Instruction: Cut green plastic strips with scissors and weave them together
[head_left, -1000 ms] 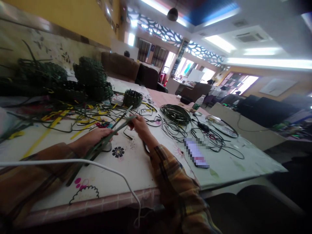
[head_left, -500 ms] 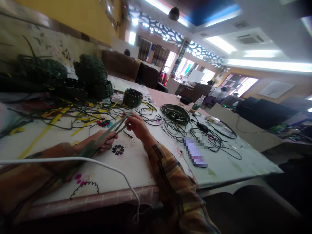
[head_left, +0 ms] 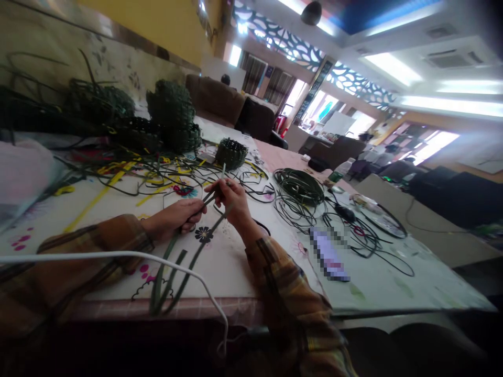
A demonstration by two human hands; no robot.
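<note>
Has a white cable looping across the foreground from far left, partly in the way. Behind, has woven green baskets, apparently finished. Grips green weaving strips over the table with curled left hand, seemingly yet to be woven. Pinches upper ends in right hand. Beyond, has a small basket, then coiled green cord.

Left edge cuts off the white cable; right fingers partly hide green strips
</note>
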